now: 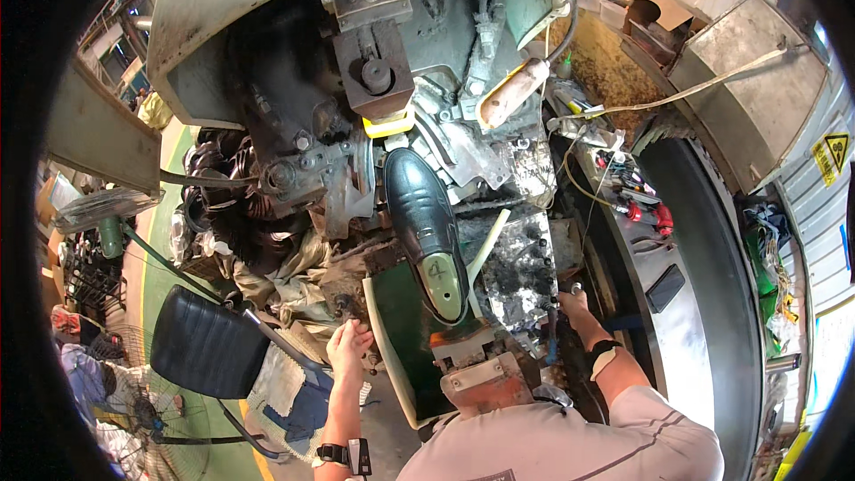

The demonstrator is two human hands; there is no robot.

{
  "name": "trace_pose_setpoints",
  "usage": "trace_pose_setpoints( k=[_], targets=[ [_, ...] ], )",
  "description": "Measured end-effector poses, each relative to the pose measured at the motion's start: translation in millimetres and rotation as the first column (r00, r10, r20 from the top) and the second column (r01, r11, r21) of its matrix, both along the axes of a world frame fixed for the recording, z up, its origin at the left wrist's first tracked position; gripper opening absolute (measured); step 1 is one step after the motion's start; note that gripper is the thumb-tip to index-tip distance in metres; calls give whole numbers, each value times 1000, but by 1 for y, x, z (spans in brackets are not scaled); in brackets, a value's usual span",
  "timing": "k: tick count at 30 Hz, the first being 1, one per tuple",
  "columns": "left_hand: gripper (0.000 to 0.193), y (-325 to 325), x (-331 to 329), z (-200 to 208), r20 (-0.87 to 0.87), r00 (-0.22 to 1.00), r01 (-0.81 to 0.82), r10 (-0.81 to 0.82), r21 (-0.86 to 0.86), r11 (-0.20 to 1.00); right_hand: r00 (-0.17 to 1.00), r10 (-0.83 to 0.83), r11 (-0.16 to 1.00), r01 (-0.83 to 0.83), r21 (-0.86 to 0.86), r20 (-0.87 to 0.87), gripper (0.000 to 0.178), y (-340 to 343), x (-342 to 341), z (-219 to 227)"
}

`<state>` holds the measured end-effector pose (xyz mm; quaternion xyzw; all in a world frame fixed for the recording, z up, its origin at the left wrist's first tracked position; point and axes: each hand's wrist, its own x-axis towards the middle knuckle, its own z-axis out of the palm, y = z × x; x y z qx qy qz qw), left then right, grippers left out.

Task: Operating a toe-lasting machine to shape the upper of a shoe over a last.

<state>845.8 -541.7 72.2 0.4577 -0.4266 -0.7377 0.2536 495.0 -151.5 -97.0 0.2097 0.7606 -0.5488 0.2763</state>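
A black leather shoe (417,200) sits on a pale green last (442,283) in the middle of the machine, toe pointing away from me. Its toe lies just below a yellow-edged block (388,124), and its heel end is close to a rusty metal clamp (485,378). My left hand (350,347) is to the left of the shoe, fingers curled in, near a dark knob (343,303); what it holds, if anything, is hidden. On the right, my right hand (577,310) closes around a small metal-tipped handle (577,288) beside the machine.
A hanging control grip (515,93) is above right of the shoe. Along the right runs a dark conveyor belt (704,240), with a phone (664,289) and red-handled tools (655,216) on the ledge beside it. A black chair (209,341) and a fan (147,410) stand at left.
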Motion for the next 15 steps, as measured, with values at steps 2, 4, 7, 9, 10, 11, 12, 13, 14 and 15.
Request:
trace_pose_setpoints(
  k=[2,4,7,9,10,11,12,13,14,15],
  targets=[
    [32,-8,7,-16,22,1000,-23,22,14,1000,996,90,993,-88,-77,14,49,6,-3,-28],
    [33,-4,3,-20,31,999,-34,33,24,999,1000,2,992,-4,-125,-13,50,-21,17,-50],
    [32,1,9,-18,19,998,-53,52,42,998,987,160,974,-156,-166,12,48,-19,19,5],
    [29,3,7,-18,5,1000,0,0,18,1000,993,117,991,-118,-55,-28,27,-7,7,34],
    [29,3,3,-15,0,1000,6,-6,19,1000,996,55,995,-60,-77,-67,26,-2,0,40],
    [28,2,-2,-10,8,1000,-3,2,7,1000,994,-5,995,-6,-101,-108,26,6,-9,41],
    [27,0,-7,-5,16,1000,-11,11,-6,1000,989,-36,993,19,-112,-143,26,11,-20,42],
    [26,-1,-8,-2,34,999,-25,26,-19,1000,984,-61,991,41,-124,-168,26,8,-24,46],
    [26,-2,-9,1,15,1000,-19,19,-10,1000,986,-72,984,46,-173,-148,31,7,-26,52],
    [26,-2,-11,5,14,1000,-19,19,-11,1000,986,-72,984,45,-174,-149,31,3,-29,56]
  ],
)
